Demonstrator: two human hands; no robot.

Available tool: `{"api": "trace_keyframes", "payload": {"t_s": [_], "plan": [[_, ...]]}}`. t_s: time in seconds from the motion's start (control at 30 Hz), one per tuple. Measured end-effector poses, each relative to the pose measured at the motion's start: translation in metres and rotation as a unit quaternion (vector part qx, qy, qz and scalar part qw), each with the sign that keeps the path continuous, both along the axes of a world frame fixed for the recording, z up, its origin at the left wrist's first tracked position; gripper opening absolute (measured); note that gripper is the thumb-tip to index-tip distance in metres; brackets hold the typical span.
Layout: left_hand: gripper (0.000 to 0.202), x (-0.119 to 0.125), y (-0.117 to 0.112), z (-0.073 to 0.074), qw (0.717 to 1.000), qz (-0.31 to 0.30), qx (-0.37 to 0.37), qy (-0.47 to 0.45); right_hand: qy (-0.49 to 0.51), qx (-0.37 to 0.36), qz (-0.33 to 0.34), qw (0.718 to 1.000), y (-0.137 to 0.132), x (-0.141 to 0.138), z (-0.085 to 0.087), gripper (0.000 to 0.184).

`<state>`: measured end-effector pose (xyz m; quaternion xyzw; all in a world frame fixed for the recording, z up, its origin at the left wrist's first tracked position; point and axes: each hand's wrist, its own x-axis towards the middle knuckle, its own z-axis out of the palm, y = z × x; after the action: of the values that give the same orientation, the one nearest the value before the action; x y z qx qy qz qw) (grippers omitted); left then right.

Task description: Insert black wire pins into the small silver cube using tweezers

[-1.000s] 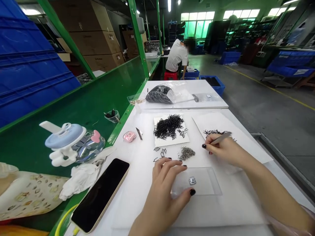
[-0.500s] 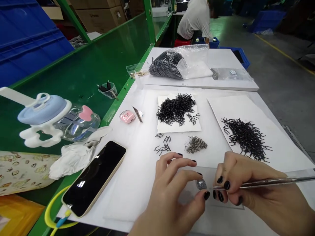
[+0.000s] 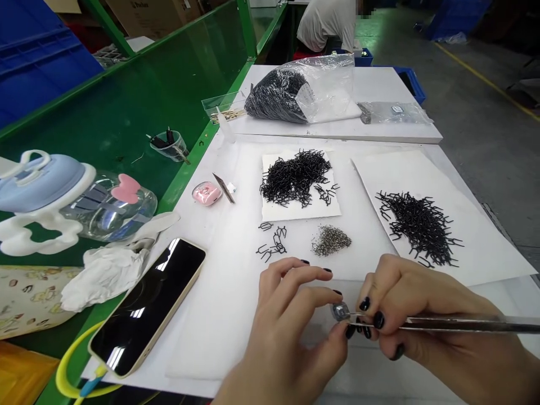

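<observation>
A small grey, shiny rounded piece (image 3: 340, 310) is pinched between the thumb and index finger of my left hand (image 3: 291, 320); its exact kind is too small to make out. My right hand (image 3: 426, 304) grips a pair of metal tweezers (image 3: 468, 324), with the points reaching the grey piece from the right. The two points look slightly apart. Beyond my hands lies a heap of tiny metallic bits (image 3: 332, 241). Several black forked pieces (image 3: 274, 243) are scattered to its left. A larger pile of such black pieces (image 3: 293, 177) rests on a white sheet.
Another black pile (image 3: 417, 225) lies on a white sheet at right. A phone (image 3: 147, 306), pink case (image 3: 206, 193), blade (image 3: 223, 188) and drinking bottle (image 3: 113, 205) are at left. A plastic bag of black pieces (image 3: 278, 98) sits behind. Farther back, a person (image 3: 327, 25) bends over.
The view has shifted, so the table items appear farther left and higher. The tweezers' points, close together before, now look parted at the grey piece. Both hands keep their grips.
</observation>
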<state>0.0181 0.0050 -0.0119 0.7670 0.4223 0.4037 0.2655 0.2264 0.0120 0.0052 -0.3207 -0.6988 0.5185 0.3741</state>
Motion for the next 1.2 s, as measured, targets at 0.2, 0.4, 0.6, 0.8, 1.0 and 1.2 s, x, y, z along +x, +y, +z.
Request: {"api": "trace_keyframes", "payload": {"t_s": [0.2, 0.4, 0.6, 0.8, 1.0, 1.2], "plan": [[0.019, -0.0007, -0.0001, -0.0020, 1.000, -0.002, -0.008, 0.006, -0.002, -0.001, 0.002, 1.000, -0.0013, -0.0006, -0.0006, 0.014], [0.018, -0.0005, -0.0004, -0.0015, 1.000, -0.003, -0.006, 0.010, -0.010, 0.005, -0.004, 1.000, -0.0002, 0.0014, 0.0005, 0.015], [0.017, -0.0005, -0.0009, -0.0005, 1.000, -0.007, -0.005, 0.015, -0.008, 0.005, 0.001, 1.000, -0.0001, 0.0008, 0.0012, 0.016], [0.018, -0.0012, -0.0010, -0.0013, 1.000, -0.009, -0.010, 0.019, -0.014, -0.004, -0.007, 1.000, 0.0010, 0.0018, 0.0012, 0.019], [0.019, -0.0021, -0.0025, -0.0017, 1.000, -0.014, -0.011, 0.019, 0.005, -0.019, -0.009, 1.000, 0.0005, 0.0039, 0.0009, 0.021], [0.018, -0.0020, -0.0028, -0.0028, 1.000, -0.015, -0.011, 0.013, -0.011, 0.006, -0.004, 1.000, 0.0017, 0.0023, 0.0014, 0.017]]}}
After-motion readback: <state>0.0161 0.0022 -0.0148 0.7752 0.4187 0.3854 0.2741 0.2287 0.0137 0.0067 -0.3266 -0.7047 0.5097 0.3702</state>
